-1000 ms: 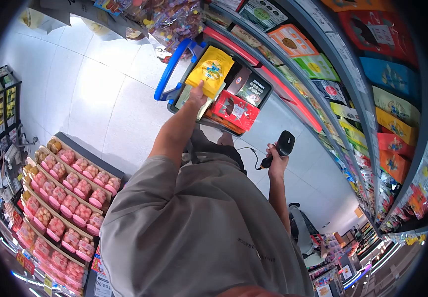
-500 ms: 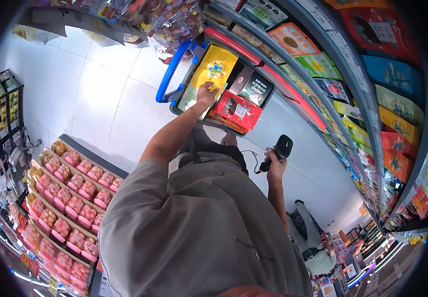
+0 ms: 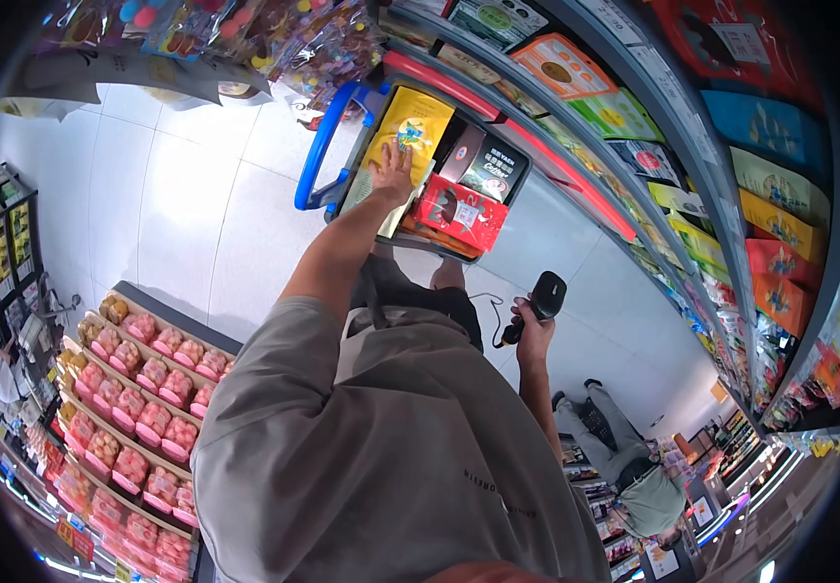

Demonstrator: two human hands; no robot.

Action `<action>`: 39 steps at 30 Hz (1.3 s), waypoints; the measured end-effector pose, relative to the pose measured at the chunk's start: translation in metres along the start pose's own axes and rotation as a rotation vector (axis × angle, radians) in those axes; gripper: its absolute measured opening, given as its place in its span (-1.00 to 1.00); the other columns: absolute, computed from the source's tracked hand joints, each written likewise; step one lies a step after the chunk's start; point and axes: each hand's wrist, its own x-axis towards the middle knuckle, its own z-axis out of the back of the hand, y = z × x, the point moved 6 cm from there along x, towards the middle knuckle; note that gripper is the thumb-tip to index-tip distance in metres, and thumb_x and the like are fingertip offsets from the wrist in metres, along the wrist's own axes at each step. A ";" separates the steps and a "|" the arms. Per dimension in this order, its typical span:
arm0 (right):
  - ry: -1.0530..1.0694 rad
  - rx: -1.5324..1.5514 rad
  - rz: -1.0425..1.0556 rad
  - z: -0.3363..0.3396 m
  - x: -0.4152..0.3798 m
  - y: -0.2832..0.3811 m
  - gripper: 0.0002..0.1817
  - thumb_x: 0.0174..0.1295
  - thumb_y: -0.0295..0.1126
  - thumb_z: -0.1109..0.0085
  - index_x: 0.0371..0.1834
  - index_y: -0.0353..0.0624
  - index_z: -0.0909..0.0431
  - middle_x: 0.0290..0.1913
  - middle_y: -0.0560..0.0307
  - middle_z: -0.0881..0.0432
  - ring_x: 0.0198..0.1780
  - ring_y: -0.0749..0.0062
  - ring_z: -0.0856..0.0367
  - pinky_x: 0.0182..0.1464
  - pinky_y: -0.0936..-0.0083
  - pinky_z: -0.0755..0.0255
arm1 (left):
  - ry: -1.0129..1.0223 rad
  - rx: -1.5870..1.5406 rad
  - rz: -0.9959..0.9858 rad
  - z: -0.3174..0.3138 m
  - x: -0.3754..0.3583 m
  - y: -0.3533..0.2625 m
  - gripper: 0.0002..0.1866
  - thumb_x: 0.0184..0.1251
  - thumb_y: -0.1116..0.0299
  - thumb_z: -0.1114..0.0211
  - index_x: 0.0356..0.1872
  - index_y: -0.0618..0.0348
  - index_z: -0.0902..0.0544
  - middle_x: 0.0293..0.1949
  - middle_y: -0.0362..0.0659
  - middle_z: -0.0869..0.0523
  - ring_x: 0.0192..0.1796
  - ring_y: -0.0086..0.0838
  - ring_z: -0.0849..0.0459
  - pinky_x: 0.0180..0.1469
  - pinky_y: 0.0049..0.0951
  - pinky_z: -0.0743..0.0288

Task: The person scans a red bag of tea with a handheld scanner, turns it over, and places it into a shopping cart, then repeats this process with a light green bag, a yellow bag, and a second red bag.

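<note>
My left hand [image 3: 392,175] lies with its fingers spread on a yellow bag [image 3: 422,115] in a basket with a blue handle [image 3: 308,155]. Beside the bag in the same basket are a red package [image 3: 461,216] and a dark coffee package [image 3: 491,167]. Lower and to the right, my right hand [image 3: 534,333] is closed round a black handheld scanner [image 3: 547,294], with a thin cord hanging beside it. The scanner is held apart from the basket.
Shelves of packaged goods [image 3: 726,175] run along the right. On the left stands a tiered display of pink-lidded jars [image 3: 128,389]. Hanging bags [image 3: 313,49] are at the top. Another person [image 3: 648,491] is at the lower right, on the tiled floor.
My left hand has shifted slightly left on the yellow bag, and its fingers have spread out. The basket and the scanner appear a little further left in the view.
</note>
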 end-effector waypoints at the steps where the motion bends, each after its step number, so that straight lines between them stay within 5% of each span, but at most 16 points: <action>1: -0.003 0.009 -0.006 0.000 -0.002 -0.003 -0.65 0.11 -0.43 -0.33 -0.06 -0.30 -0.51 -0.30 0.07 -0.67 -0.34 0.43 -0.64 -0.32 0.53 -0.47 | 0.000 0.002 -0.006 -0.002 0.003 0.001 -0.12 0.31 0.09 -0.19 0.54 -0.13 0.14 0.56 -0.05 0.34 0.58 -0.11 0.29 0.41 0.24 0.14; 11: -0.037 0.011 0.007 0.009 -0.013 -0.023 -0.74 0.07 -0.39 -0.38 -0.18 -0.22 -0.60 -0.37 0.15 -0.69 -0.40 0.52 -0.62 -0.36 0.58 -0.43 | -0.082 0.000 -0.037 -0.015 0.009 0.013 -0.21 0.22 0.21 -0.16 0.48 0.12 -0.10 0.52 0.11 0.11 0.57 -0.08 0.20 0.47 0.14 0.23; 17: -0.040 0.091 0.054 0.007 -0.020 -0.015 -0.88 0.01 -0.45 -0.33 -0.37 -0.21 -0.67 -0.48 0.22 -0.65 -0.49 0.61 -0.53 -0.42 0.61 -0.38 | -0.138 0.084 -0.088 0.001 -0.011 0.011 -0.08 0.21 -0.06 -0.23 0.48 0.18 -0.06 0.52 0.11 0.12 0.57 -0.08 0.21 0.47 0.13 0.28; 24: -0.027 0.047 0.150 0.026 -0.001 -0.015 -0.81 0.05 -0.36 -0.39 -0.38 -0.21 -0.61 -0.48 0.26 -0.62 -0.48 0.61 -0.52 -0.40 0.58 -0.42 | -0.483 -0.231 -0.257 0.030 -0.066 -0.019 -0.37 0.19 0.23 -0.31 0.27 0.27 -0.38 0.40 0.17 -0.23 0.47 -0.03 -0.14 0.40 0.11 0.02; 27: 0.001 0.054 0.171 0.040 0.012 -0.008 -0.78 0.04 -0.35 -0.40 -0.35 -0.22 -0.59 -0.46 0.26 -0.62 -0.48 0.62 -0.52 -0.40 0.58 -0.43 | -0.598 -0.436 -0.361 0.062 -0.112 -0.058 -0.53 0.19 0.36 -0.30 0.13 0.30 -0.49 0.17 0.16 -0.52 0.25 0.02 -0.44 0.31 -0.05 -0.23; 31: 0.033 0.116 0.197 0.068 0.032 -0.002 -0.79 0.03 -0.37 -0.40 -0.37 -0.20 -0.58 -0.46 0.26 -0.62 -0.48 0.62 -0.51 -0.42 0.58 -0.42 | -0.661 -0.684 -0.526 0.092 -0.156 -0.123 -0.70 0.22 0.50 -0.26 -0.01 0.32 -0.56 -0.02 0.14 -0.63 -0.01 0.02 -0.60 0.07 -0.12 -0.46; 34: 0.034 0.144 0.208 0.090 0.051 -0.010 -0.79 0.02 -0.38 -0.40 -0.36 -0.20 -0.57 -0.47 0.27 -0.61 -0.51 0.63 -0.48 -0.44 0.58 -0.39 | -0.656 -0.837 -0.580 0.119 -0.188 -0.184 -0.76 0.31 0.55 -0.23 -0.02 0.33 -0.59 -0.09 -0.05 -0.66 -0.12 -0.45 -0.63 -0.02 -0.49 -0.50; 39: 0.027 0.167 0.198 0.132 0.075 -0.023 -0.78 0.02 -0.39 -0.40 -0.36 -0.21 -0.56 -0.51 0.28 -0.57 -0.54 0.62 -0.45 -0.46 0.57 -0.38 | -0.657 -0.945 -0.738 0.185 -0.202 -0.290 -0.77 0.32 0.55 -0.23 -0.02 0.31 -0.60 -0.08 -0.08 -0.66 -0.12 -0.48 -0.63 0.00 -0.50 -0.50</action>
